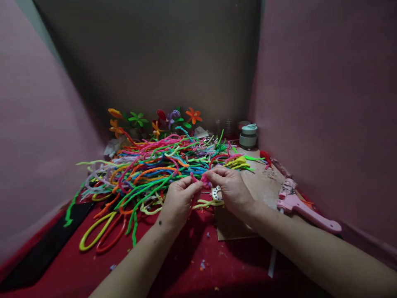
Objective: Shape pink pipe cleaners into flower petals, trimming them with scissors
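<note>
A pink pipe cleaner is pinched between both hands just in front of the pile. My left hand closes thumb and fingers on its left end. From the other side, my right hand pinches the same piece with its fingertips. Part of the pink piece is hidden by the fingers. A large heap of coloured pipe cleaners spreads behind and to the left of the hands. Beneath my right hand lies a white disc with holes, partly covered.
Pipe-cleaner flowers stand at the back by the wall. A lidded cup is at the back right. On the right, a pink glue gun lies beside cardboard. Scissors with yellow and red handles rest on the red cloth.
</note>
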### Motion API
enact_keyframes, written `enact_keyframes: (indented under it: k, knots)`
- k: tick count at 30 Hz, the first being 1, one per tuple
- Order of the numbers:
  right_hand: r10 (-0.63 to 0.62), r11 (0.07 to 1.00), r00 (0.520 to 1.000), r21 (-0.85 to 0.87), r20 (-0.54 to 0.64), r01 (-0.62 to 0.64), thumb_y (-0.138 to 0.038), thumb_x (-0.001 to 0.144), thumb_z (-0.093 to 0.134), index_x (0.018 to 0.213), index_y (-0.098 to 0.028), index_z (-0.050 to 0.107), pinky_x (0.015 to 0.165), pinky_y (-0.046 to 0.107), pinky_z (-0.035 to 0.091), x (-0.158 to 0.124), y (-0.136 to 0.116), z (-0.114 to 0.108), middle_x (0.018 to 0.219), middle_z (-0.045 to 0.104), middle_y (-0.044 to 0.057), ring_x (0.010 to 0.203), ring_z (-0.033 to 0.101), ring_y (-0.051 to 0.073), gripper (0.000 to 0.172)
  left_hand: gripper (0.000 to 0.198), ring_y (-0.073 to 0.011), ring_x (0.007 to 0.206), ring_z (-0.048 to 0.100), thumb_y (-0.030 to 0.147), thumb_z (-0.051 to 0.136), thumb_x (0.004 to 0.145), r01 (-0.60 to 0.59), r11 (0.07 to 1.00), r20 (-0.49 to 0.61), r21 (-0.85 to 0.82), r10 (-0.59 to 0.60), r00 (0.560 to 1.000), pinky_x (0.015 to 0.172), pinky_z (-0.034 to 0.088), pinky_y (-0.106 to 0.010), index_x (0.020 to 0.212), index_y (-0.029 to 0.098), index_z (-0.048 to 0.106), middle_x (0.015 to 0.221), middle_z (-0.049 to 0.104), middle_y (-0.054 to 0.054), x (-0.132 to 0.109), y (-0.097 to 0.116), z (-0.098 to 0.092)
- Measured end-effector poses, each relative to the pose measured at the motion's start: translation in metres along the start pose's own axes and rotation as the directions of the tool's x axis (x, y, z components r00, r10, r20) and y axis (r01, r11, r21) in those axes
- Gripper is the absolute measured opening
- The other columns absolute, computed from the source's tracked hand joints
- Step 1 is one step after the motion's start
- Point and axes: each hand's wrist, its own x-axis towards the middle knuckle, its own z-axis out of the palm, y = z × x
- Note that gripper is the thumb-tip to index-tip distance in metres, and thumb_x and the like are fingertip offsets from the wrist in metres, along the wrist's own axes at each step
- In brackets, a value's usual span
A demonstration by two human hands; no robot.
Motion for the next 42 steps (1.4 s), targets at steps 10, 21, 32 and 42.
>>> enact_keyframes:
  k: [10, 21, 32, 42]
  knots:
    - [0.138, 0.984, 0.986, 0.100, 0.089, -0.147, -0.028, 0.063, 0.065, 0.065, -0.013, 0.063, 0.054, 0.023, 0.036, 0.001, 0.001, 0.005, 0.059, 0.056, -0.001, 0.054, 0.046, 0.009, 0.015, 0.022, -0.0050, 0.045, 0.032, 0.029, 0.062, 0.067, -0.058, 0.995, -0.054, 0.086, 0.063, 0.997, 0.045, 0.024, -0.019, 0.056, 0.014, 0.050, 0.046, 0.041, 0.007, 0.000, -0.002, -0.004]
    - [-0.042, 0.987, 0.998, -0.151, 0.042, 0.048, -0.020, 0.066, 0.061, 0.062, -0.016, 0.064, 0.058, 0.024, 0.038, -0.003, -0.008, 0.005, 0.061, 0.057, -0.001, 0.060, 0.049, 0.011, 0.006, 0.021, -0.0045, 0.042, 0.029, 0.026, 0.062, 0.064, -0.017, 1.000, -0.081, 0.013, 0.018, 0.997, 0.042, 0.023, -0.019, 0.052, 0.015, 0.048, 0.044, 0.039, 0.007, -0.002, -0.004, 0.001]
    - [0.110, 0.987, 0.981, 0.095, 0.162, -0.126, -0.029, 0.067, 0.062, 0.064, -0.014, 0.062, 0.056, 0.023, 0.038, -0.002, -0.006, 0.004, 0.059, 0.056, -0.001, 0.056, 0.048, 0.009, 0.016, 0.019, -0.0073, 0.046, 0.046, 0.033, 0.064, 0.066, 0.064, 0.995, 0.022, -0.077, -0.063, 0.998, 0.046, 0.038, -0.019, 0.070, 0.015, 0.059, 0.056, 0.054, 0.004, -0.003, -0.006, -0.008]
    - [0.222, 0.972, 0.971, 0.061, 0.084, -0.228, -0.022, 0.060, 0.066, 0.059, -0.013, 0.059, 0.046, 0.021, 0.034, 0.000, -0.004, 0.006, 0.052, 0.055, -0.002, 0.047, 0.046, 0.007, 0.012, 0.018, -0.0077, 0.061, 0.052, 0.026, 0.065, 0.068, -0.098, 0.995, -0.026, -0.036, 0.097, 0.995, 0.058, 0.041, -0.019, 0.082, 0.017, 0.059, 0.072, 0.058, 0.003, 0.004, -0.007, -0.016]
